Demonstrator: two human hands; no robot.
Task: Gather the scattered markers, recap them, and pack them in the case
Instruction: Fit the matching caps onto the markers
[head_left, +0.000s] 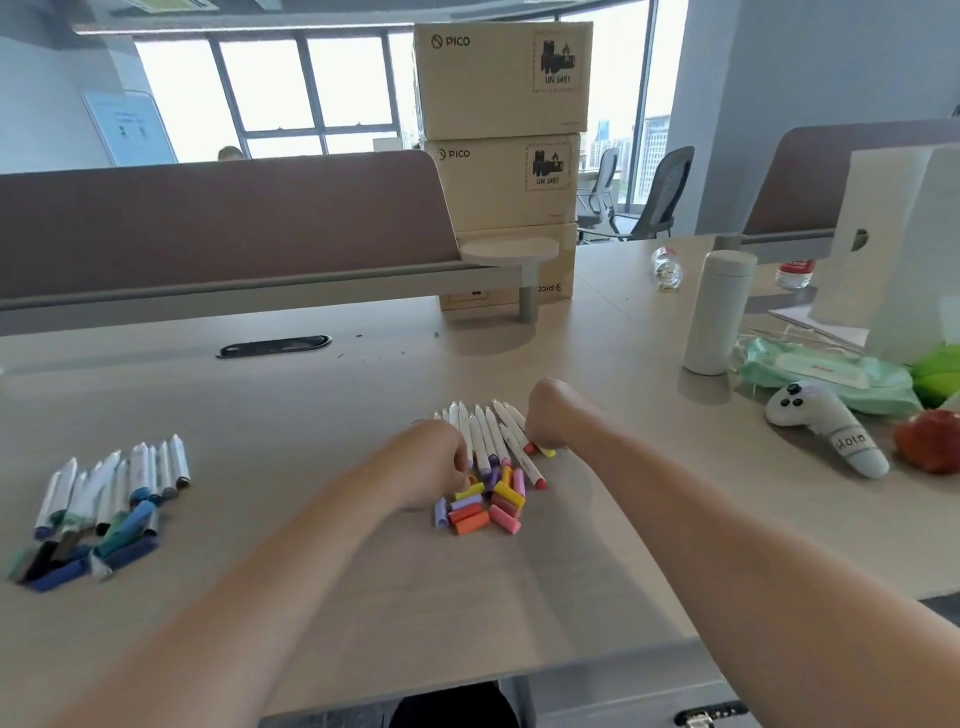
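Several white markers with warm-coloured tips (491, 439) lie side by side in the middle of the desk. Just below them sits a loose heap of pink, orange, yellow and purple caps (480, 506). My left hand (434, 462) rests curled at the left edge of this row, fingers closed on a marker or an orange cap; which one is hidden. My right hand (548, 413) is curled at the row's right edge, fingers pressed against the outer markers. A second row of white markers with blue and green tips (117, 478) lies far left, with dark blue and teal caps (85, 551) below it. No case is visible.
A white flask (717, 312) stands at the right. Beyond it lie a wet-wipe pack (826, 371), a white controller (826, 421), a red apple (930, 439) and a white box (914, 244). Cardboard boxes (504, 130) are stacked behind the desk divider (223, 223).
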